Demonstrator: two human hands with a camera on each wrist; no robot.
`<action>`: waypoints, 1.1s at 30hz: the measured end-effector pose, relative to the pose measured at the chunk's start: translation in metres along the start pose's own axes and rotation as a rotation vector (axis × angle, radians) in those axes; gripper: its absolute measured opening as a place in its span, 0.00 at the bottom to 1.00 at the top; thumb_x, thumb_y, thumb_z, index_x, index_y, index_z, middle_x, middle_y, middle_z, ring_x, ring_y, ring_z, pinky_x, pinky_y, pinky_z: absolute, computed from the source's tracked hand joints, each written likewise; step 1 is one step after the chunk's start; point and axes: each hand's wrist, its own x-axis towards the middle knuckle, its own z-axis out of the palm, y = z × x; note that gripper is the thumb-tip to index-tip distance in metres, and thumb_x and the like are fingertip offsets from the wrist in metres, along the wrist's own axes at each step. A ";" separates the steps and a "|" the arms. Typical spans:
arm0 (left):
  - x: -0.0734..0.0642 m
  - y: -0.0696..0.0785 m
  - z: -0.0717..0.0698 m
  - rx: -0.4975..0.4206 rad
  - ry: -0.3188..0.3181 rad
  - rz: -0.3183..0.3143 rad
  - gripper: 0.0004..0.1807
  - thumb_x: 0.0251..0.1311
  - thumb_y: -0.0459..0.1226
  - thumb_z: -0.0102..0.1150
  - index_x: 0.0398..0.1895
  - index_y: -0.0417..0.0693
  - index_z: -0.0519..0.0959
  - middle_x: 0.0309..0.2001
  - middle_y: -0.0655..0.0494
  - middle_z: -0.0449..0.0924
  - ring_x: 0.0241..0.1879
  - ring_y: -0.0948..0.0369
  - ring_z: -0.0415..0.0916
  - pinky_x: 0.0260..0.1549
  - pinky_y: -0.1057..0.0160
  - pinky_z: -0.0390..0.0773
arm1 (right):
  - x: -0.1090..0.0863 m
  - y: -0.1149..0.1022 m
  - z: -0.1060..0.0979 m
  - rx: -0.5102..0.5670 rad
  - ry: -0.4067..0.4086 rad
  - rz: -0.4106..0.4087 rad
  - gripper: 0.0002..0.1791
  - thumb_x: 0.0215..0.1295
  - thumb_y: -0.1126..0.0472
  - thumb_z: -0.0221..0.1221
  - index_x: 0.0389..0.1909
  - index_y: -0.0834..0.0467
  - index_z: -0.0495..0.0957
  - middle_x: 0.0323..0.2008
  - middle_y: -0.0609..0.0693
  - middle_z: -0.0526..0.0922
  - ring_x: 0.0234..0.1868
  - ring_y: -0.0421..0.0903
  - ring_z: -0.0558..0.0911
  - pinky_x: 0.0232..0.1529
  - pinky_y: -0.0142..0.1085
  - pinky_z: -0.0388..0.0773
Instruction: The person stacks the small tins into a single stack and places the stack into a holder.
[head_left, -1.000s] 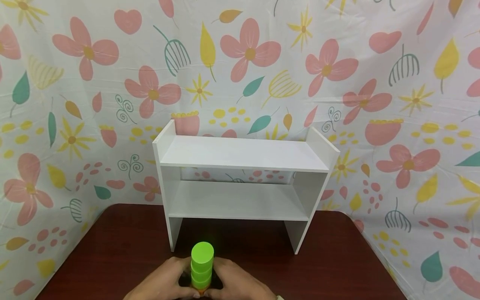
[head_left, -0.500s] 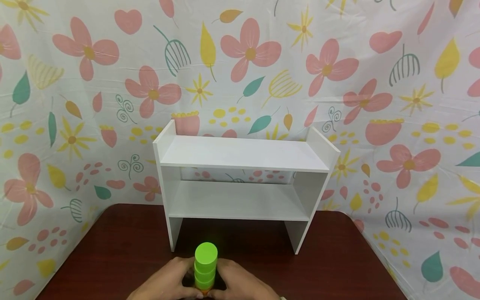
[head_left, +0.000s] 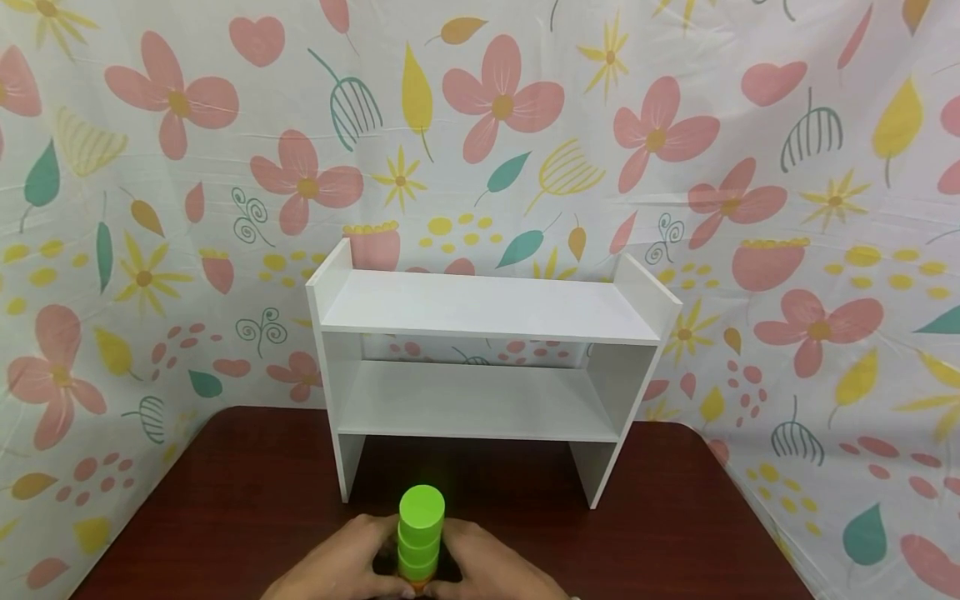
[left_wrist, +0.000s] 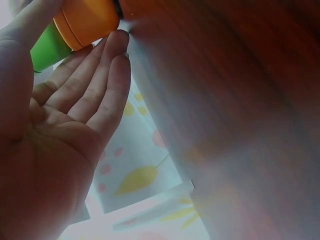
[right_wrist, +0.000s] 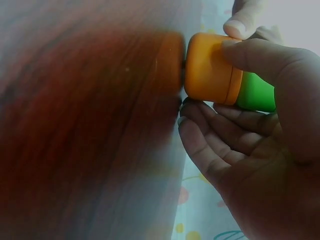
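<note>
A stepped cylinder (head_left: 420, 533) stands upright on the dark red-brown table (head_left: 660, 533), near its front edge; its kind is not plain. The upper part is bright green in tiers, and the right wrist view shows a rounded orange base (right_wrist: 207, 72) at or very near the tabletop. My left hand (head_left: 337, 558) holds it from the left, my right hand (head_left: 495, 562) from the right. Both thumbs meet at the near side of the orange part, while the other fingers reach round its far side, partly hidden in the head view.
Just beyond the hands stands a white two-tier shelf (head_left: 480, 400), its side panels reaching down to the table. Behind it hangs a floral-printed sheet (head_left: 480, 200), which also runs along both sides of the table.
Both hands have shifted slightly to the right together, carrying the cylinder along between them. Their hold on it looks the same, and the shelf stays in place.
</note>
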 end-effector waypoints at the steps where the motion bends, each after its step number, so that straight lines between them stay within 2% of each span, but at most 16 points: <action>1: 0.000 0.000 0.000 0.000 -0.001 0.000 0.29 0.58 0.57 0.77 0.62 0.68 0.79 0.53 0.74 0.84 0.49 0.72 0.82 0.47 0.65 0.84 | 0.000 0.000 0.000 0.005 -0.001 0.002 0.27 0.68 0.55 0.72 0.64 0.35 0.74 0.56 0.29 0.81 0.55 0.29 0.79 0.57 0.34 0.81; 9: 0.001 0.001 0.002 -0.017 -0.004 0.006 0.29 0.58 0.57 0.76 0.62 0.68 0.80 0.52 0.74 0.84 0.48 0.72 0.82 0.45 0.65 0.84 | -0.004 0.001 -0.001 0.037 -0.008 0.020 0.24 0.70 0.48 0.71 0.63 0.33 0.75 0.56 0.29 0.81 0.57 0.29 0.79 0.57 0.35 0.81; 14: 0.001 0.003 0.003 -0.031 0.002 0.001 0.29 0.58 0.57 0.77 0.62 0.68 0.80 0.51 0.74 0.85 0.48 0.72 0.82 0.44 0.65 0.84 | -0.005 0.003 -0.001 0.061 -0.011 0.012 0.24 0.70 0.48 0.70 0.63 0.33 0.75 0.56 0.29 0.81 0.57 0.30 0.80 0.57 0.35 0.81; 25: 0.001 0.004 0.004 -0.007 0.003 0.005 0.29 0.58 0.57 0.77 0.62 0.68 0.80 0.52 0.75 0.84 0.49 0.73 0.82 0.44 0.66 0.84 | -0.006 0.002 -0.001 0.042 -0.011 0.014 0.24 0.70 0.49 0.71 0.63 0.34 0.75 0.55 0.29 0.81 0.57 0.30 0.80 0.57 0.36 0.81; 33: 0.004 0.006 0.006 0.027 0.002 0.052 0.28 0.59 0.56 0.76 0.62 0.67 0.79 0.51 0.75 0.84 0.48 0.74 0.81 0.42 0.67 0.84 | -0.011 0.003 -0.001 0.077 -0.007 0.011 0.22 0.71 0.46 0.70 0.62 0.34 0.75 0.54 0.30 0.82 0.57 0.31 0.81 0.56 0.36 0.82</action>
